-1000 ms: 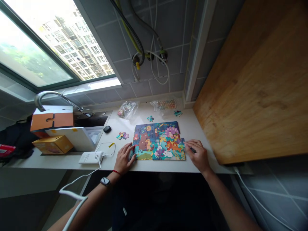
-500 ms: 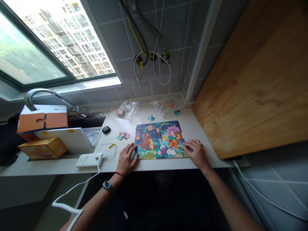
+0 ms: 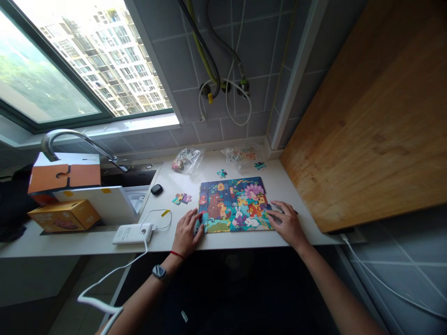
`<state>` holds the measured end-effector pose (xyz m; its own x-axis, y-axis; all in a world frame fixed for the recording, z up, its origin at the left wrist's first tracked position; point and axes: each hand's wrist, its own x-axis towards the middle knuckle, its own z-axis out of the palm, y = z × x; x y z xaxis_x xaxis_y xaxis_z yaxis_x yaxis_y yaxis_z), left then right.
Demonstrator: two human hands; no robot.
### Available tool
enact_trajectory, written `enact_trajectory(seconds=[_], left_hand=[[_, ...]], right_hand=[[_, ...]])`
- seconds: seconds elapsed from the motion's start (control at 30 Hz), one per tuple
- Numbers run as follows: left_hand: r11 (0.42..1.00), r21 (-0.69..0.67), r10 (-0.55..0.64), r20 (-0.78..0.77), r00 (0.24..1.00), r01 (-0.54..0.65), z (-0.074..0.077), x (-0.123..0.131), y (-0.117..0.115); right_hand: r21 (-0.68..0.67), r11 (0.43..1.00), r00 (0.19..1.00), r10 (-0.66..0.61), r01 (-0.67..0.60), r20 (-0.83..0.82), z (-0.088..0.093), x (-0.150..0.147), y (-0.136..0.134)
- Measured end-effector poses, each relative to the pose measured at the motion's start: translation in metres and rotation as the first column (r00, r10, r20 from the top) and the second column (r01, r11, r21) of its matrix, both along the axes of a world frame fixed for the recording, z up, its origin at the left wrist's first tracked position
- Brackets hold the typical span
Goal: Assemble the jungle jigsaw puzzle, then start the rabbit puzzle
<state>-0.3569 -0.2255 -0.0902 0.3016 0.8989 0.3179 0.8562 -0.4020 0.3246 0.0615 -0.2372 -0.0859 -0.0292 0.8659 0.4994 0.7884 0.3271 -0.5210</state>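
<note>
A colourful animal jigsaw puzzle [image 3: 233,204] lies assembled on the white counter [image 3: 282,181]. My left hand [image 3: 187,230] rests flat at the puzzle's lower left corner, fingers apart, fingertips against its edge. At the lower right edge my right hand [image 3: 287,223] lies flat as well, its fingers spread and touching the puzzle. Loose pieces lie nearby: a small cluster [image 3: 181,198] to the left, one piece [image 3: 221,173] just behind the puzzle, another [image 3: 259,165] at the back right.
Two clear bags [image 3: 186,158] [image 3: 242,152] lie at the back by the tiled wall. A white power bank [image 3: 133,234] with cable, a small black object [image 3: 156,189], a sink with faucet [image 3: 75,139] and cardboard boxes [image 3: 66,186] stand left. A wooden board [image 3: 370,121] leans right.
Both hands stay at the puzzle's lower corners. My right hand's fingers have spread a little wider. The view has shifted slightly.
</note>
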Motion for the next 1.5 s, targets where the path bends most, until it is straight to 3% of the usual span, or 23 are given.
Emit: enact_trajectory(seconds=[0.13,0.23,0.37,0.47,0.67,0.87,1.13,1.5], left_hand=[[1.0,0.01,-0.001,-0.007,1.0,0.001,0.0,0.0,0.0],[1.0,0.015,-0.008,-0.013,1.0,0.008,-0.001,0.0,0.0],[1.0,0.017,-0.011,-0.013,1.0,0.011,-0.002,-0.001,0.0],[1.0,0.015,-0.006,-0.008,1.0,0.006,-0.003,-0.001,0.0],[1.0,0.013,-0.008,0.002,1.0,0.008,-0.002,-0.001,0.0],[1.0,0.019,-0.01,0.008,1.0,0.01,-0.003,-0.001,0.0],[1.0,0.021,-0.016,0.01,1.0,0.016,-0.003,-0.001,0.0],[1.0,0.029,-0.008,0.019,1.0,0.007,-0.004,0.0,0.0]], right_hand=[[0.051,0.998,1.0,-0.029,0.029,-0.009,0.003,-0.001,-0.003],[0.086,0.986,0.989,-0.147,0.145,0.013,0.001,0.005,-0.011],[0.045,0.946,0.942,-0.324,0.322,0.081,-0.01,0.028,-0.022],[-0.017,0.929,0.924,-0.366,0.37,0.115,-0.019,0.045,-0.024],[-0.193,0.91,0.924,-0.333,0.367,0.185,-0.018,0.058,-0.006],[-0.286,0.903,0.942,-0.271,0.32,0.198,-0.009,0.068,0.011],[-0.247,0.93,0.962,-0.27,0.27,0.036,0.001,0.054,0.003],[-0.213,0.977,0.976,-0.069,0.024,-0.206,0.05,0.015,0.005]])
